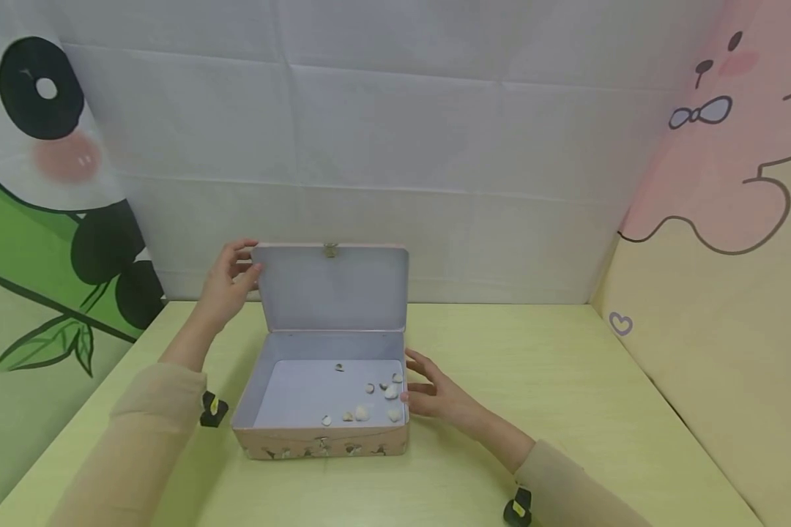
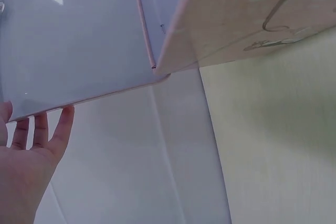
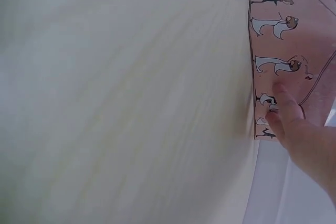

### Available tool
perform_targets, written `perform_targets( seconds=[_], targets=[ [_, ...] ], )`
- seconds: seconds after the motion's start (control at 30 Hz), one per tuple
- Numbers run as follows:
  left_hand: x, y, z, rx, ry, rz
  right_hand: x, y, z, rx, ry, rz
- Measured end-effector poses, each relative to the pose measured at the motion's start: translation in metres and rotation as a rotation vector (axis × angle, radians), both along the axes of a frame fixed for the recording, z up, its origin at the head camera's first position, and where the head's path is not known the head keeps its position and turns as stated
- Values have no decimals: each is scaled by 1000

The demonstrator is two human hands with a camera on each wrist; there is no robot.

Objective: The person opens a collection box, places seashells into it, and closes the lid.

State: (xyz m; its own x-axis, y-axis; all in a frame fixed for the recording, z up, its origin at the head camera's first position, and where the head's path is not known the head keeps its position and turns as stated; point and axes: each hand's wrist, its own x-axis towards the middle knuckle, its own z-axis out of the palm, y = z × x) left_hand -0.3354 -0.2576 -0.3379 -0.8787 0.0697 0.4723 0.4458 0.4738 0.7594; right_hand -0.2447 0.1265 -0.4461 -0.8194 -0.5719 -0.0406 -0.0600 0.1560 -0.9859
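Note:
A pink metal box (image 1: 323,443) printed with small figures stands on the table, its hinged lid (image 1: 332,289) raised upright. Several small seashells (image 1: 362,413) lie on its pale floor, mostly toward the right and front. At the lid's left edge my left hand (image 1: 227,285) pinches the rim, thumb on the inner face and fingertips along the edge (image 2: 39,113). My right hand (image 1: 444,399) rests against the box's right side, its fingers spread on the printed wall (image 3: 310,35).
The box is on a pale yellow wooden table (image 1: 534,366). A white cloth backdrop (image 1: 382,146) hangs close behind the lid. Cartoon-printed panels flank the table, a green and white one (image 1: 20,241) at left and a pink and yellow one (image 1: 718,293) at right.

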Motion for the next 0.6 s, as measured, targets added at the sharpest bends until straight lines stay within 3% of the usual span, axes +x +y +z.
perform_targets(
  seconds=[0.17,0.33,0.6],
  targets=[
    [7,3,11,-137,70,52,1,-1,0,-10,-26,-13],
    [15,10,19,-209,140,65,4,0,2,0,-20,-38],
    [30,14,21,-274,191,52,6,-2,16,140,213,-157]
  ],
)
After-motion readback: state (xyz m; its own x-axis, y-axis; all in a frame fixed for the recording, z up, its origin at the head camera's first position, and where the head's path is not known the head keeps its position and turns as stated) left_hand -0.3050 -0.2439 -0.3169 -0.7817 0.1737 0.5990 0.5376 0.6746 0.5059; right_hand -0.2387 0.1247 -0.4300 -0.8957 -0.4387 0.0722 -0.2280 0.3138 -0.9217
